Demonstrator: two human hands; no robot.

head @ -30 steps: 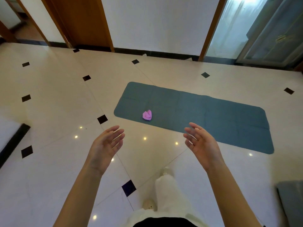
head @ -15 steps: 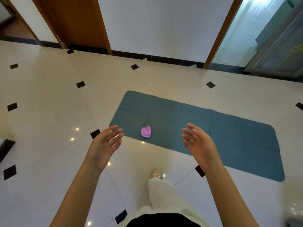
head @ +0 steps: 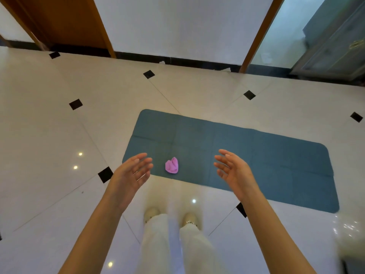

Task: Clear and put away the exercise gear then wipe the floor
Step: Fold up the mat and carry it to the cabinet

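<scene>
A teal exercise mat (head: 256, 151) lies flat on the cream tiled floor, its long side running left to right in front of me. A small crumpled pink item (head: 172, 165) rests on the mat near its front left corner. My left hand (head: 132, 173) hovers open just left of the pink item, palm turned inward. My right hand (head: 234, 171) hovers open over the mat to the right of it, palm also inward. Neither hand touches anything.
My two feet (head: 169, 216) in light shoes stand just short of the mat's near edge. A white wall with a dark skirting (head: 177, 60) runs behind the mat. A wooden door (head: 65, 22) is at back left, a glass door (head: 335, 36) at back right.
I have stepped closer to the mat, so it and the pink item now sit nearer and more central. Both hands stay raised and open, now framing the pink item.
</scene>
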